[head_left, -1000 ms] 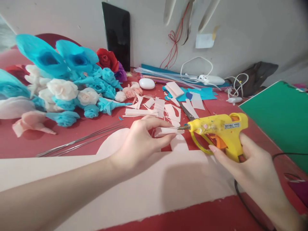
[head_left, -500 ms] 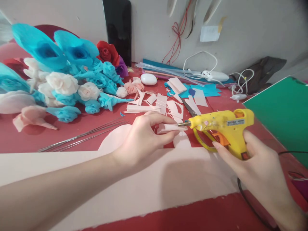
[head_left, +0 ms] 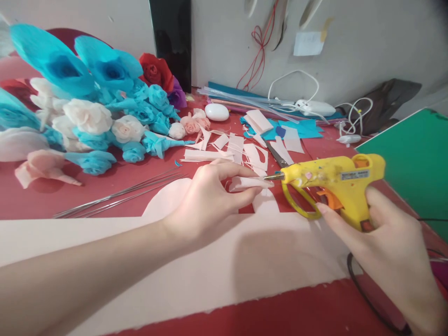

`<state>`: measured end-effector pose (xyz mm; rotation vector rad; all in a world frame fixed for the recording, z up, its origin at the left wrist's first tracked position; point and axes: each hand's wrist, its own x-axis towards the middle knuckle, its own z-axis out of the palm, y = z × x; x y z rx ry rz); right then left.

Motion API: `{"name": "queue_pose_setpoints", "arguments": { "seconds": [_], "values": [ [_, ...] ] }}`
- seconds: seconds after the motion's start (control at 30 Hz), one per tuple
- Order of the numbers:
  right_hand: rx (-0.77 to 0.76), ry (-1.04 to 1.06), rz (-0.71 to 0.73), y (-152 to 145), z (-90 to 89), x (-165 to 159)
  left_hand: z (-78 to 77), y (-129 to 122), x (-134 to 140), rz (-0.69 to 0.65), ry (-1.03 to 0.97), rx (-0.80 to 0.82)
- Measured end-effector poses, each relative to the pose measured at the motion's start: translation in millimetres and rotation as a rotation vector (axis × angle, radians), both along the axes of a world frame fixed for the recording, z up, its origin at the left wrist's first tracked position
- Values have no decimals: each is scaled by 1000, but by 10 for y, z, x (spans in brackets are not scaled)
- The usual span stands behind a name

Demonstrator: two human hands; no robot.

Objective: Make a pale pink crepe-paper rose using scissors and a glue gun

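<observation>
While both forearms reach in from the near edge, each hand is busy over the red tabletop (head_left: 105, 205).
Left hand: the left hand (head_left: 203, 205) is curled, thumb and fingers pinched in a closed grip on a small folded paper strip (head_left: 247, 183), held just above the surface.
Right hand: the right hand (head_left: 388, 242) wraps the handle of a glue gun (head_left: 336, 179) in a clenched grip, forefinger stretched toward the orange trigger.
Glue gun: yellow plastic, spotted with dried glue, held level; its metal nozzle touches the free end of the paper strip.
Paper strip: pale pink, thin, folded flat, pointing right between the two hands.
Sheet: a large pale pink paper sheet (head_left: 210, 270) lies under both wrists, its near edge ragged.
Scraps: cut pink offcuts (head_left: 241, 151) lie just beyond the hands, with scissors (head_left: 297, 196) with yellow handles behind the gun.
Flowers: crinkled blue and cream paper flowers (head_left: 94, 116) are heaped at the left.
Wires: thin straight metal wires (head_left: 119, 196) lie near the left wrist.
</observation>
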<state>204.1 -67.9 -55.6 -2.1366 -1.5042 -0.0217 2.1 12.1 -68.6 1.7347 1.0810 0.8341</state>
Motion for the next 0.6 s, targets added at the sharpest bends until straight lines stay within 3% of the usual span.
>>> {"name": "queue_pose_setpoints", "arguments": {
  "seconds": [0.27, 0.6],
  "values": [
    [26, -61, 65, -17, 5, -58, -38, 2, -7, -12, 0, 33],
    [59, -65, 28, -20, 41, -51, -32, 17, 3, -12, -9, 38]
  ]
}}
